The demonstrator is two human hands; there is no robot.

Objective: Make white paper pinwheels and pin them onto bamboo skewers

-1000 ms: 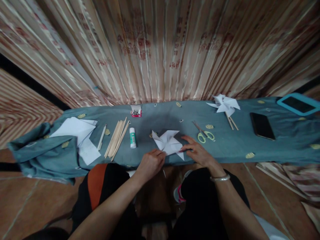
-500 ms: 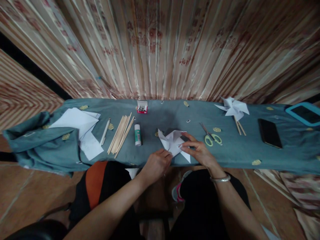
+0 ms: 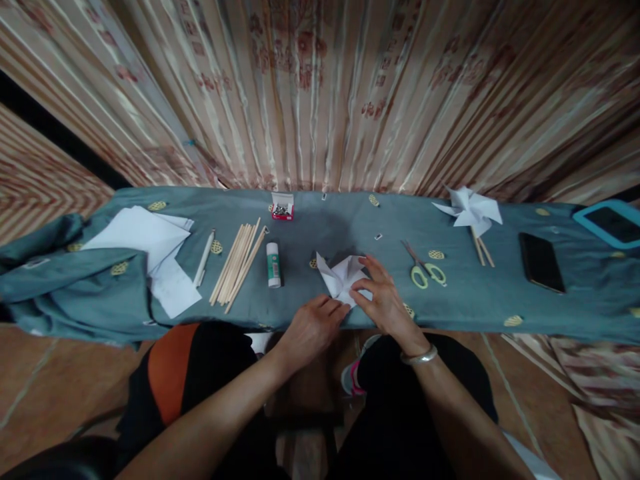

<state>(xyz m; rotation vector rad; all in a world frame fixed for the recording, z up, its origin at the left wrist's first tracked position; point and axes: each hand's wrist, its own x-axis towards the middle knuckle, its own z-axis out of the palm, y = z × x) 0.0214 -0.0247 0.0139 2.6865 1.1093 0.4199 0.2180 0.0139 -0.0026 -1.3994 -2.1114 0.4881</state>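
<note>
A white paper pinwheel [image 3: 344,275] with raised, curled blades lies near the front edge of the cloth-covered table. My left hand [image 3: 316,328] is closed on its lower edge, fingers pressed together. From the right side, my right hand [image 3: 383,295] pinches it, with thumb near the centre and forefinger at the upper blade. Part of the paper is hidden behind my right fingers. A glue stick [image 3: 273,265] stands to the left of the pinwheel. Green-handled scissors [image 3: 421,270] lie to its right.
Wooden sticks [image 3: 239,263], a white pen [image 3: 205,257] and paper sheets [image 3: 135,233] lie leftward. A small red box [image 3: 283,211] of metal pieces sits behind. Rightward are another pinwheel [image 3: 473,212] on sticks, a black phone [image 3: 541,262] and a blue-framed tablet [image 3: 607,223].
My right hand has shifted slightly left and turned over the pinwheel, its thumb now nearer the centre. The lower right blade is now mostly hidden. The camera view has moved a little.
</note>
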